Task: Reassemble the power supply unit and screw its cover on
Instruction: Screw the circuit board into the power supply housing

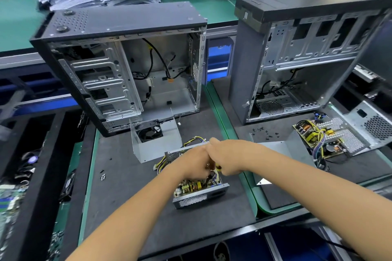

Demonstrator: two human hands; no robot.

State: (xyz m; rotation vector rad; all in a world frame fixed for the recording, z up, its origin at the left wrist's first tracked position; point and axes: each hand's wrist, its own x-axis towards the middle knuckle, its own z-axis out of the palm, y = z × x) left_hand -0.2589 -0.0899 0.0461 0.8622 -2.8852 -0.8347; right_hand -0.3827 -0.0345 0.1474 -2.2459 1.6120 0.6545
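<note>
Both hands, left (195, 164) and right (228, 158), are held touching over the open unit (199, 193) on the mat (131, 197); their grip cannot be told.

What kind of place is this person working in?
Probably a computer repair or assembly workshop. Two opened computer cases stand on the workbench, both hands work inside an open power supply, and loose screws lie nearby.

Open power supply unit (200, 194), cover (157, 144) lying behind
</note>
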